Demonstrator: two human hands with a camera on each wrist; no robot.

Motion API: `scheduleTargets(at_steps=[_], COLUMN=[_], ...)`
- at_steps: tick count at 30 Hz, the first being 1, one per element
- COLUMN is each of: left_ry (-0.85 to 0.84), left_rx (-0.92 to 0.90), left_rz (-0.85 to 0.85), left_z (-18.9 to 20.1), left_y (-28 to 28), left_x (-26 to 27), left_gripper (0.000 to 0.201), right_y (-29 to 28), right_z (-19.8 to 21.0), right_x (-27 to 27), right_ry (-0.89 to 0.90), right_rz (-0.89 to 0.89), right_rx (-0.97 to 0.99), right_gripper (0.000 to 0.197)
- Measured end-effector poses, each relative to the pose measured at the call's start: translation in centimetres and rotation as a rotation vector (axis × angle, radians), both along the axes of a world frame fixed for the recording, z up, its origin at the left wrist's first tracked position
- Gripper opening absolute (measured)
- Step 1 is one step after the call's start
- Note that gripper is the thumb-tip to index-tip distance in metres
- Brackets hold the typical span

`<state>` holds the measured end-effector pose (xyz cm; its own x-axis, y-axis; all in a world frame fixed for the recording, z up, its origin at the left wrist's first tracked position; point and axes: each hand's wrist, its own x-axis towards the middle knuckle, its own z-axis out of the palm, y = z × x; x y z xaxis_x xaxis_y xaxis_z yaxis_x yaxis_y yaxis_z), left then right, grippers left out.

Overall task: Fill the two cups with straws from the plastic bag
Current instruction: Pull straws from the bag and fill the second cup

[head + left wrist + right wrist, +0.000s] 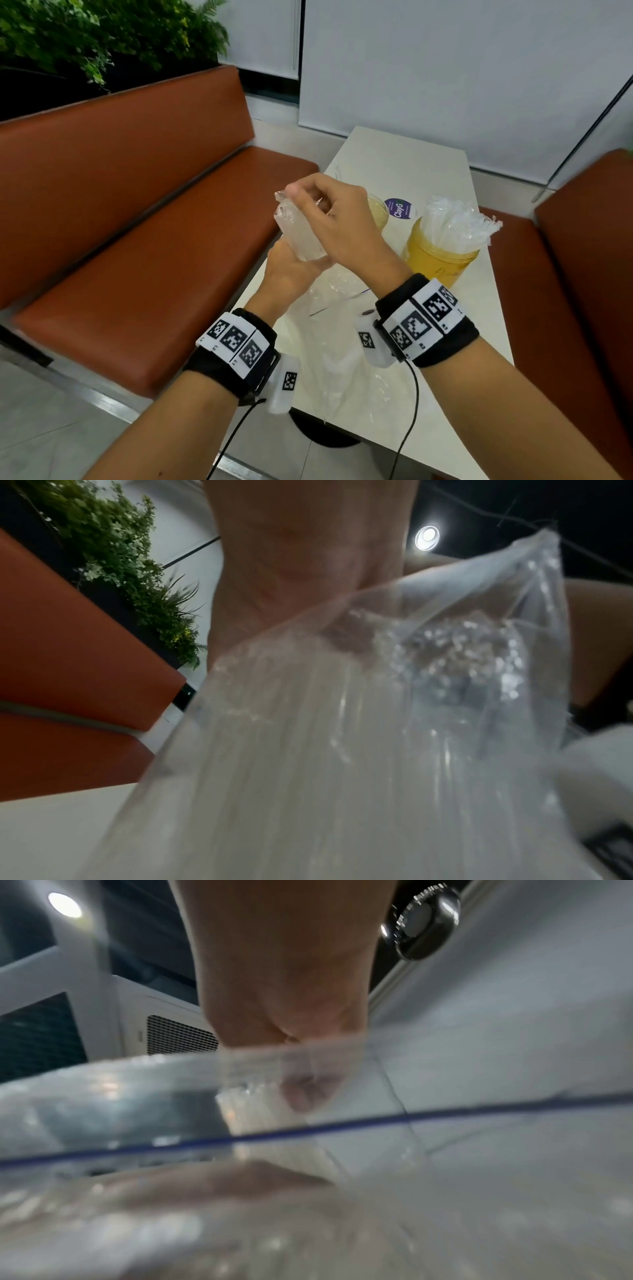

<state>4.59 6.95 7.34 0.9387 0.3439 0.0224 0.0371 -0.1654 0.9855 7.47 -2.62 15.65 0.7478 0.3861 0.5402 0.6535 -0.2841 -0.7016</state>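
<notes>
From the head view, the left hand (291,270) gripped a bundle of straws (298,233) from below, fingers curled round it through the plastic bag (339,329), whose slack film trailed down onto the table (404,161). The right hand (329,219) pinched the bundle's top end, at about 10 o'clock from its own wrist. The near cup (442,263), at 3 o'clock from the hands, already stood packed with straws. The far cup (378,210), partly hidden behind the right hand, looked yellowish; no straws showed in what could be seen of it. The step in hand seemed to be drawing the second bundle out of the bag.

The left wrist view showed blurred film of the plastic bag (342,750) with straw ends glinting at 2 o'clock; the fingers themselves were not plain.

In the right wrist view, fingertips (308,1091) pressed through the film above the bag's blue seal line.

Next, I judge, the bundle must slide free of the film, then be carried toward 2 o'clock and lowered upright into the far cup.
</notes>
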Motion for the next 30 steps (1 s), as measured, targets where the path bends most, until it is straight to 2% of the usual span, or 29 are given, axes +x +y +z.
scheduleTargets(at_steps=[2,3,5,6,7,9,11,14,16,17,20,22,25,27,30], left_ry=[-0.042,-0.057,-0.107,-0.135,-0.146,-0.106,-0.059,-0.007,0.029,0.058,0.095,0.107,0.121,0.123,0.123], left_rx=[-0.027,-0.017,0.036,0.065,0.080,0.108,0.140,0.116,0.184,0.215,0.212,0.227,0.259,0.265,0.237], left_rz=[-0.060,-0.083,-0.104,-0.101,-0.098,-0.114,-0.114,-0.134,-0.104,-0.094,-0.074,-0.063,-0.041,-0.035,-0.022], left_z=[0.1,0.2,0.5,0.7,0.9,0.4,0.0,-0.1,0.1,-0.1,-0.7,-1.4,-2.0,-2.2,-2.4], left_y=[0.3,0.3,0.0,-0.2,-0.3,0.1,0.6,1.1,1.3,1.6,2.7,3.4,4.5,5.1,5.7], left_x=[-0.2,-0.2,-0.3,-0.4,-0.6,-0.4,-0.2,0.3,0.1,0.1,0.0,0.0,-0.1,-0.2,-0.3], left_gripper=[0.040,0.042,0.038,0.032,0.028,0.039,0.050,0.053,0.038,0.038,0.039,0.050,0.048,0.044,0.035], right_y=[0.0,-0.2,-0.6,-0.6,-0.5,-0.1,0.6,1.5,1.9,1.8,1.4,0.6,-1.5,-2.7,-3.0], right_z=[-0.3,-0.5,-1.3,-1.8,-2.4,-3.4,-3.7,-2.6,-0.7,0.6,4.8,7.6,10.9,11.6,9.7], right_x=[0.0,0.1,0.5,0.7,0.8,0.8,0.8,0.5,0.6,0.8,1.6,2.4,4.2,6.1,10.0], right_ry=[0.214,0.257,0.268,0.281,0.304,0.322,0.261,0.224,0.232,0.224,0.151,0.105,0.042,0.007,0.009], right_rz=[0.046,0.059,0.057,0.072,0.091,0.103,0.063,0.039,0.056,0.067,0.098,0.107,0.102,0.048,-0.122], right_rx=[0.156,0.137,-0.080,-0.172,-0.210,-0.178,-0.144,-0.032,0.050,0.084,0.203,0.307,0.454,0.541,0.561], right_gripper=[0.036,0.049,0.075,0.076,0.066,0.032,0.017,0.020,0.010,0.006,0.007,0.007,0.009,0.011,0.015])
